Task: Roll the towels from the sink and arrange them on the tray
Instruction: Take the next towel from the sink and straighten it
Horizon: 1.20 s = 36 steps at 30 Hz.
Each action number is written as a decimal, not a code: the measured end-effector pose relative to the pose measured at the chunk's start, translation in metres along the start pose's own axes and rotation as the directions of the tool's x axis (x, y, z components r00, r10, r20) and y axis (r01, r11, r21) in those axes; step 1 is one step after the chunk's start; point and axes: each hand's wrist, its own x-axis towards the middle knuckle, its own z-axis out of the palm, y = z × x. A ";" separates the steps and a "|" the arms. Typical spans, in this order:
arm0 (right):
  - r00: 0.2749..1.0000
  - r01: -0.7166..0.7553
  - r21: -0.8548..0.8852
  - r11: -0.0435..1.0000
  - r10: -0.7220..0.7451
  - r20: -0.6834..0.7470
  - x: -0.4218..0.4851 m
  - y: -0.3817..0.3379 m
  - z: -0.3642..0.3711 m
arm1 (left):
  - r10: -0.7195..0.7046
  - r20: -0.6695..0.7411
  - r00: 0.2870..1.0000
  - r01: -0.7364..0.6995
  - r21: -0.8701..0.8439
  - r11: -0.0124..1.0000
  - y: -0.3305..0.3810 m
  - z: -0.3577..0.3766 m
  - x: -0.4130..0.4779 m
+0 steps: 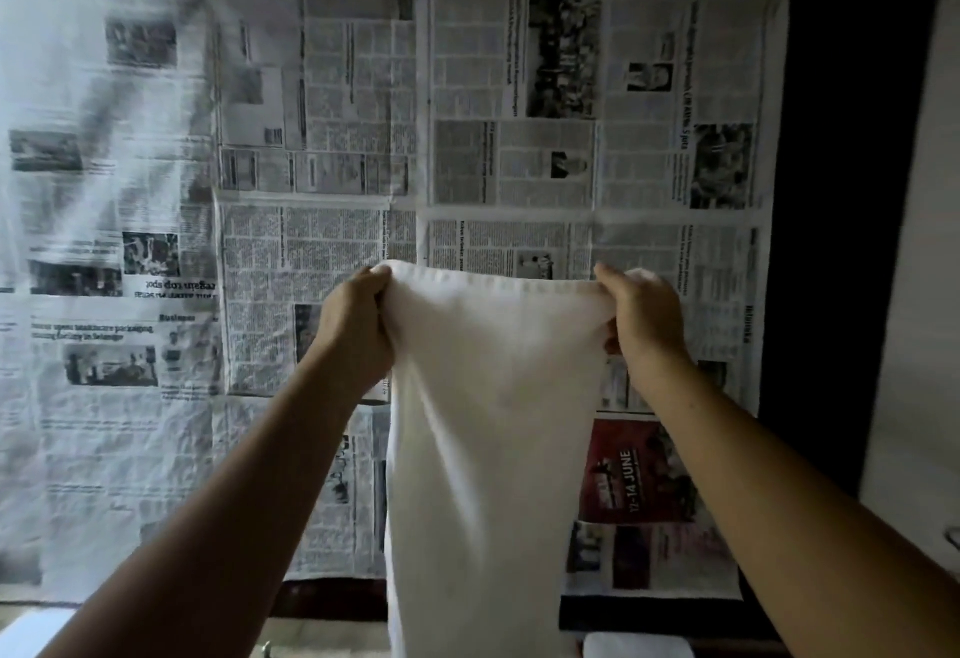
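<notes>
Though taut between left hand [358, 327] and right hand [648, 317] — towel [493, 408], hem off-frame

Newspaper sheets [322, 138] cover the wall, one showing a red advert [623, 470]

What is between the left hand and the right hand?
Only the white towel, its top edge stretched from left hand to right hand, in the head view.

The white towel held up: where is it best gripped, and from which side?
By its two top corners, one from each side, as the left hand and right hand pinch the towel now. It hangs flat and long below that edge, so this grip probably keeps it spread.
</notes>
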 end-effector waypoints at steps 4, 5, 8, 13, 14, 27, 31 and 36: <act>0.987 -0.115 0.146 0.982 0.097 0.127 0.004 -0.015 -0.001 | -0.022 0.216 0.976 0.003 0.087 0.996 0.017 0.022 -0.012; 0.975 -0.139 0.206 0.969 0.097 0.202 0.004 -0.019 -0.002 | 0.011 0.271 0.963 -0.047 0.127 0.991 0.020 0.024 -0.013; 0.932 -0.143 0.335 0.931 0.013 0.362 0.001 -0.033 -0.001 | 0.050 0.378 0.924 -0.145 0.227 0.963 0.026 0.034 -0.019; 0.813 -0.073 0.169 0.983 -0.039 0.581 -0.010 -0.048 0.009 | 0.046 0.499 0.865 -0.276 0.396 0.876 0.024 0.044 -0.027; 0.775 -0.041 0.150 0.988 -0.063 0.629 -0.012 -0.051 0.011 | 0.049 0.521 0.852 -0.324 0.452 0.831 0.024 0.045 -0.028; 0.716 0.042 -0.167 0.985 0.087 0.692 -0.033 -0.051 0.029 | 0.212 0.517 0.830 -0.524 0.589 0.615 0.019 0.033 -0.035; 0.736 0.093 -0.150 0.984 0.033 0.676 -0.032 -0.051 0.035 | 0.146 0.498 0.855 -0.448 0.566 0.692 0.010 0.027 -0.031; 0.713 0.283 -0.319 0.905 0.024 0.700 -0.029 -0.057 0.034 | -0.062 0.540 0.839 -0.265 0.506 0.821 0.005 0.019 -0.029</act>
